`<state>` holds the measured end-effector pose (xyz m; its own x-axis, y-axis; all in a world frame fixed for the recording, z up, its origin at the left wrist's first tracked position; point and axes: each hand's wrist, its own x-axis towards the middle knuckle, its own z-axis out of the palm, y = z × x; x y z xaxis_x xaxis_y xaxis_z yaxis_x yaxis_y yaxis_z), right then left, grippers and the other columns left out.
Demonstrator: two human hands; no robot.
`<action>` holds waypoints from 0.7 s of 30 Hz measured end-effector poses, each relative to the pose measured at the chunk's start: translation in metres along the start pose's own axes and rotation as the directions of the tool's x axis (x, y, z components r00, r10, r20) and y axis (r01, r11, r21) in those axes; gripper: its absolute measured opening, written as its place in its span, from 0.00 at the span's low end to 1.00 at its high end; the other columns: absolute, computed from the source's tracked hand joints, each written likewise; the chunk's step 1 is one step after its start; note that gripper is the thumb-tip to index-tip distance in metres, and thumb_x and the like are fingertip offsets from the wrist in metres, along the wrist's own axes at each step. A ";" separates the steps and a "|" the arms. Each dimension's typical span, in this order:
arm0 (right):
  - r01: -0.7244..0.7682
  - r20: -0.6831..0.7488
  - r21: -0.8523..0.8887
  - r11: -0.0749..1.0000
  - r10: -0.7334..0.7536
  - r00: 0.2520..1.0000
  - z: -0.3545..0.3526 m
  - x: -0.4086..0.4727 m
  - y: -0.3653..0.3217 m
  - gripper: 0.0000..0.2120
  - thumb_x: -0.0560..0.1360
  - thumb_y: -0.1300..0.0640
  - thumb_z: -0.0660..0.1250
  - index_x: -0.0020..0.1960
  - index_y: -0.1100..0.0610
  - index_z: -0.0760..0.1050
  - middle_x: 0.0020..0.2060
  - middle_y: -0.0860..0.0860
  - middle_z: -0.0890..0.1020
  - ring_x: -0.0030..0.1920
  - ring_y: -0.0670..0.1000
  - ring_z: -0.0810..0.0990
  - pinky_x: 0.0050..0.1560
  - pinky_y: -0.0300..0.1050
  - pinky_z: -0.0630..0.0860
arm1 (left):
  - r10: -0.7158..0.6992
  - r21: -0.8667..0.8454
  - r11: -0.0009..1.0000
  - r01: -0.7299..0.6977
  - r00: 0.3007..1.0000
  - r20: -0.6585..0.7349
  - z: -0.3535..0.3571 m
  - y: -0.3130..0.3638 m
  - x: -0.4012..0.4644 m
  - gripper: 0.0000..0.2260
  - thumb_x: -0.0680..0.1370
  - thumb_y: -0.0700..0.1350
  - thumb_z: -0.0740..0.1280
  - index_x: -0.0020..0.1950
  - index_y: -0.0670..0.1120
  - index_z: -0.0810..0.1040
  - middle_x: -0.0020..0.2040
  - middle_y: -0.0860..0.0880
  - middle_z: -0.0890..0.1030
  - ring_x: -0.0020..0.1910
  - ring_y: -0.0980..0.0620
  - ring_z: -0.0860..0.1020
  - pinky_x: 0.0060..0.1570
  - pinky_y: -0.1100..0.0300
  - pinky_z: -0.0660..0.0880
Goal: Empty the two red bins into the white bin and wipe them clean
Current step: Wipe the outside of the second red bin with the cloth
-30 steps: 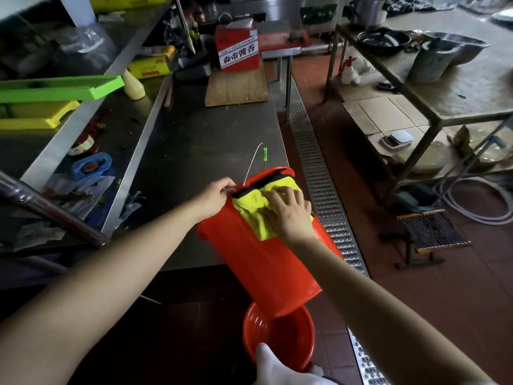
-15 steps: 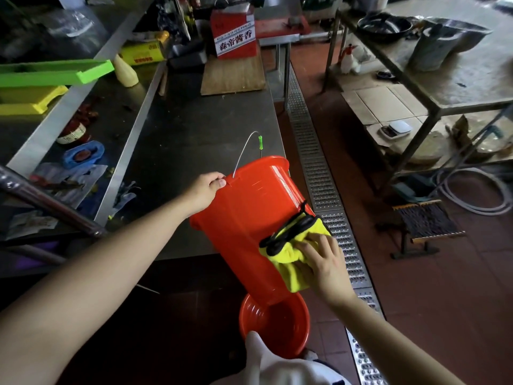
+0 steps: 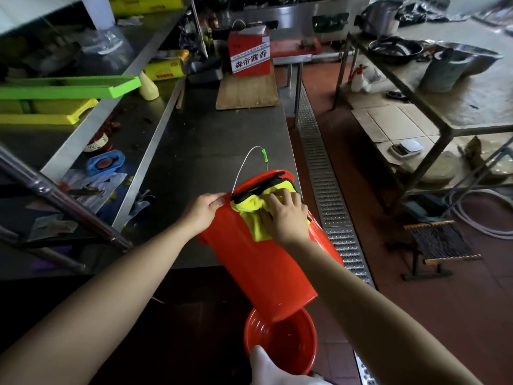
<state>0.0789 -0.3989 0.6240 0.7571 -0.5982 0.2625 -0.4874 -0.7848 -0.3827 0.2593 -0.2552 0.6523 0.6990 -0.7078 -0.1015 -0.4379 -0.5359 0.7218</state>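
Head view is showing me a job in its wiping stage. I am seeing one red bin (image 3: 266, 262) tilted, its base toward the far end, leaning on the edge of the steel table (image 3: 194, 151) with its mouth pointing down over the second red bin (image 3: 280, 340), which is sitting upright on the floor below. No rubbish is showing in the lower bin, so I am judging the emptying done, though I am not finding the white bin anywhere. I cannot tell whether either bin's inside is wiped yet.

My left hand (image 3: 202, 211) is gripping the tilted bin at its upper end, fingers curled over the edge, steadying it. My right hand (image 3: 283, 215) is pressing the yellow cloth (image 3: 254, 215) flat against the bin's outer wall near the base, fingers spread and fairly straight.
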 end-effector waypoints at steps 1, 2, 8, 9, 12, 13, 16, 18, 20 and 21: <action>0.000 -0.003 0.001 1.000 0.000 1.000 0.001 0.000 -0.003 0.17 0.76 0.44 0.66 0.63 0.48 0.76 0.60 0.53 0.74 0.62 0.62 0.71 0.54 0.59 0.72 | -0.015 -0.006 1.000 0.015 1.000 -0.006 -0.002 -0.003 0.000 0.14 0.82 0.50 0.62 0.65 0.50 0.79 0.61 0.49 0.81 0.58 0.52 0.77 0.56 0.60 0.71; 0.002 -0.011 -0.002 1.000 -0.002 1.000 0.002 -0.005 -0.004 0.18 0.75 0.44 0.67 0.63 0.47 0.76 0.60 0.53 0.75 0.61 0.61 0.71 0.54 0.59 0.72 | -0.031 -0.011 0.999 0.031 1.000 -0.002 -0.003 -0.005 -0.001 0.14 0.82 0.51 0.62 0.65 0.51 0.79 0.60 0.50 0.81 0.58 0.52 0.78 0.56 0.60 0.72; 0.129 -0.071 -0.012 0.992 -0.129 0.989 0.005 -0.087 0.033 0.20 0.74 0.41 0.65 0.65 0.40 0.73 0.61 0.48 0.73 0.61 0.58 0.72 0.53 0.56 0.72 | -0.044 0.047 0.998 0.044 0.999 -0.014 0.003 -0.012 -0.010 0.16 0.83 0.51 0.61 0.68 0.48 0.77 0.66 0.48 0.78 0.64 0.50 0.75 0.59 0.60 0.69; 0.143 -0.073 -0.013 0.990 -0.143 0.987 0.005 -0.100 0.040 0.20 0.74 0.41 0.65 0.66 0.41 0.72 0.61 0.49 0.73 0.62 0.58 0.72 0.53 0.56 0.72 | -0.040 0.057 0.997 0.042 0.999 -0.021 0.004 -0.013 -0.012 0.16 0.83 0.51 0.60 0.69 0.48 0.76 0.66 0.48 0.77 0.64 0.50 0.75 0.57 0.61 0.68; 0.149 -0.085 -0.013 0.989 -0.149 0.985 0.005 -0.125 0.058 0.22 0.74 0.42 0.66 0.67 0.42 0.72 0.61 0.50 0.74 0.61 0.59 0.73 0.53 0.56 0.72 | -0.044 0.060 0.997 0.045 0.999 -0.022 0.005 -0.011 -0.016 0.17 0.83 0.52 0.59 0.69 0.49 0.76 0.66 0.48 0.77 0.64 0.50 0.75 0.56 0.62 0.67; 0.148 -0.085 -0.007 0.989 -0.148 0.985 0.005 -0.130 0.061 0.22 0.74 0.43 0.66 0.67 0.42 0.72 0.61 0.50 0.74 0.61 0.59 0.73 0.53 0.57 0.72 | -0.049 0.063 0.997 0.050 0.999 -0.024 0.005 -0.010 -0.018 0.17 0.83 0.52 0.59 0.69 0.49 0.76 0.66 0.48 0.77 0.64 0.50 0.75 0.57 0.61 0.67; 0.158 -0.067 0.005 0.987 -0.158 0.985 0.004 -0.134 0.063 0.22 0.75 0.42 0.66 0.67 0.43 0.73 0.62 0.50 0.73 0.62 0.59 0.72 0.53 0.56 0.72 | -0.060 0.067 0.996 0.063 0.997 -0.049 0.005 -0.011 -0.022 0.17 0.83 0.52 0.59 0.70 0.49 0.75 0.66 0.48 0.77 0.64 0.49 0.75 0.57 0.61 0.67; 0.156 -0.061 0.001 0.988 -0.156 0.986 0.004 -0.136 0.066 0.21 0.75 0.42 0.65 0.68 0.43 0.73 0.62 0.50 0.73 0.62 0.58 0.72 0.54 0.56 0.72 | -0.063 0.064 0.996 0.067 0.996 -0.063 0.005 -0.008 -0.022 0.17 0.83 0.52 0.59 0.70 0.49 0.75 0.66 0.47 0.77 0.65 0.48 0.75 0.57 0.61 0.68; 0.144 -0.080 0.017 0.989 -0.142 0.987 0.003 -0.142 0.073 0.21 0.76 0.42 0.65 0.68 0.43 0.73 0.62 0.49 0.73 0.62 0.57 0.72 0.55 0.55 0.72 | -0.059 0.052 0.997 0.063 0.995 -0.074 0.006 -0.004 -0.022 0.17 0.83 0.52 0.61 0.69 0.49 0.76 0.66 0.47 0.77 0.65 0.48 0.75 0.58 0.61 0.68; 0.140 -0.094 0.034 0.990 -0.137 0.986 0.003 -0.147 0.077 0.20 0.76 0.42 0.65 0.68 0.43 0.73 0.62 0.49 0.73 0.62 0.57 0.72 0.55 0.55 0.72 | -0.057 0.043 0.997 0.061 0.995 -0.078 0.007 -0.002 -0.022 0.16 0.83 0.51 0.61 0.68 0.49 0.77 0.66 0.47 0.77 0.65 0.48 0.75 0.58 0.61 0.68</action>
<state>-0.0684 -0.3712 0.5533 0.7725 -0.4980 0.3941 -0.3614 -0.8550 -0.3719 0.2409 -0.2418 0.6482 0.7651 -0.6377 -0.0890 -0.4182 -0.5973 0.6844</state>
